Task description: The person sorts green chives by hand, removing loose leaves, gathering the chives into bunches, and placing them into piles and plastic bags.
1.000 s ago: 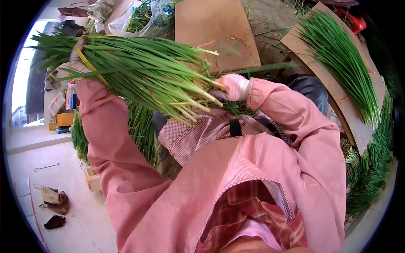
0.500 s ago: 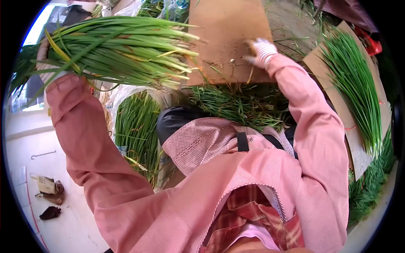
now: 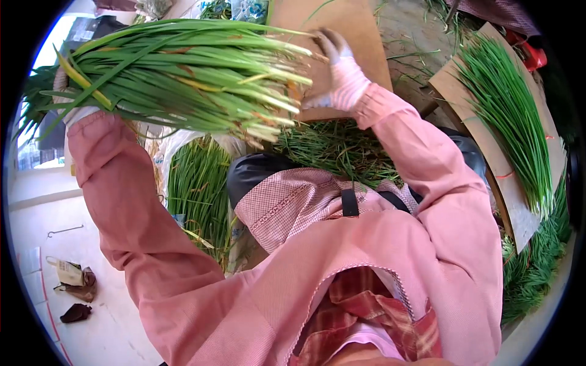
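A thick bunch of garlic chives (image 3: 189, 73) lies sideways in my left hand (image 3: 76, 113), its pale root ends pointing right. The gloved fingers of that hand wrap round the leafy part and are partly hidden by leaves. My right hand (image 3: 342, 76), in a striped glove, stands at the root ends with fingers and thumb spread apart. Nothing shows in its grip. Below and behind it is a brown board (image 3: 363, 24), partly covered by the bunch.
Another bunch of chives (image 3: 506, 116) rests on a tilted board (image 3: 519, 229) at the right. Loose green trimmings (image 3: 342, 146) lie beyond my lap. More chives (image 3: 198, 183) fill a plastic bag at my left knee. Bags (image 3: 76, 277) sit on the pale floor at lower left.
My right hand has moved left from over the board to the root ends of the bunch. The bunch in my left hand has shifted slightly right, its root ends lower.
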Demonstrator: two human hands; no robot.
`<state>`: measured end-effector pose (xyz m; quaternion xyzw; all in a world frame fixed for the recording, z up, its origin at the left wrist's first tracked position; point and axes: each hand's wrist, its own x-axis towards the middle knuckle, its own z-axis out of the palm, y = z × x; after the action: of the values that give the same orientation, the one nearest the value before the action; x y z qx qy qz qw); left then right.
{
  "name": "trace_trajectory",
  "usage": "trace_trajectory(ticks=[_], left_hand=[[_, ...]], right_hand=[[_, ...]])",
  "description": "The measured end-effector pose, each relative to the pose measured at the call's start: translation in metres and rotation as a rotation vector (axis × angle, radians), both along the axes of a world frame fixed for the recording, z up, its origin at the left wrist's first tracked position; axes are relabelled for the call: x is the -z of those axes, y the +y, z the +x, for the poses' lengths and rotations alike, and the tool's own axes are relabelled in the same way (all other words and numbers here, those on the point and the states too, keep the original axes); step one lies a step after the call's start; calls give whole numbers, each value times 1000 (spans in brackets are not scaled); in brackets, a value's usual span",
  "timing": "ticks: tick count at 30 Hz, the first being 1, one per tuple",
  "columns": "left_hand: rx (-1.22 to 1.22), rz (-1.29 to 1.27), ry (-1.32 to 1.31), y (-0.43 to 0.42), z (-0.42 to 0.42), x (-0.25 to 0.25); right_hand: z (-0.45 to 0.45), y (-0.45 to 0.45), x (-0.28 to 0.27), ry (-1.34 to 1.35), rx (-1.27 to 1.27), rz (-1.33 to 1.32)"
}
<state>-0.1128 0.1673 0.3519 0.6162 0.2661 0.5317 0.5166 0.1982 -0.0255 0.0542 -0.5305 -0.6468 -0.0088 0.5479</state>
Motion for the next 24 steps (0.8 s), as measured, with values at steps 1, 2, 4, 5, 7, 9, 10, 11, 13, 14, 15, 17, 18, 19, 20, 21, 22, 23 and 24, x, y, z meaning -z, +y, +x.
trace_trajectory(ticks=[1, 2, 4, 5, 7, 9, 10, 11, 13, 14, 15, 17, 18, 19, 20, 21, 22, 23, 24], left_hand=[[11, 2, 26, 4, -6, -9], [-6, 9, 35, 1, -4, -10], [-28, 29, 48, -5, 1, -15], [-32, 34, 47, -8, 2, -17], [-45, 43, 55, -11, 5, -21], [-53, 42, 56, -14, 7, -21], [-62, 34, 63, -16, 8, -19], [-71, 37, 63, -21, 10, -18], [-84, 34, 60, -25, 9, -16], [-91, 33, 56, -27, 7, -16], [-102, 32, 56, -26, 6, -16], [-108, 23, 47, -28, 2, -15], [-117, 27, 45, -30, -1, -16], [-120, 24, 38, -32, -3, -15], [-129, 18, 31, -35, -5, -11], [-135, 14, 19, -37, -7, -9], [-140, 9, 9, -40, -9, -7], [-142, 4, 2, -43, -11, -3], [-143, 2, -11, -45, -14, -3]], right_hand=[[0, 27, 12, 125, -161, 17], [-15, 27, -10, 800, -530, -228], [-25, 33, -13, 1663, -764, -465], [-21, 39, 8, 1673, -862, -635], [-33, 11, 19, 1036, -622, -624], [-46, -27, 32, 409, -371, -575], [-52, -45, 45, 104, -244, -539], [-53, -61, 77, 57, -327, -639], [-53, -98, 129, -107, -405, -936], [-52, -117, 133, -253, -467, -1017], [-53, -119, 138, -251, -475, -1024], [-46, -109, 106, -423, -496, -1050], [-41, -102, 84, -509, -508, -1062], [-37, -93, 63, -595, -519, -1071], [-34, -83, 44, -679, -532, -1080], [-31, -71, 31, -765, -543, -1085], [-24, -45, 24, -648, -440, -1045], [-17, -23, 19, -611, -301, -940], [-12, -3, 16, -570, -165, -830]])
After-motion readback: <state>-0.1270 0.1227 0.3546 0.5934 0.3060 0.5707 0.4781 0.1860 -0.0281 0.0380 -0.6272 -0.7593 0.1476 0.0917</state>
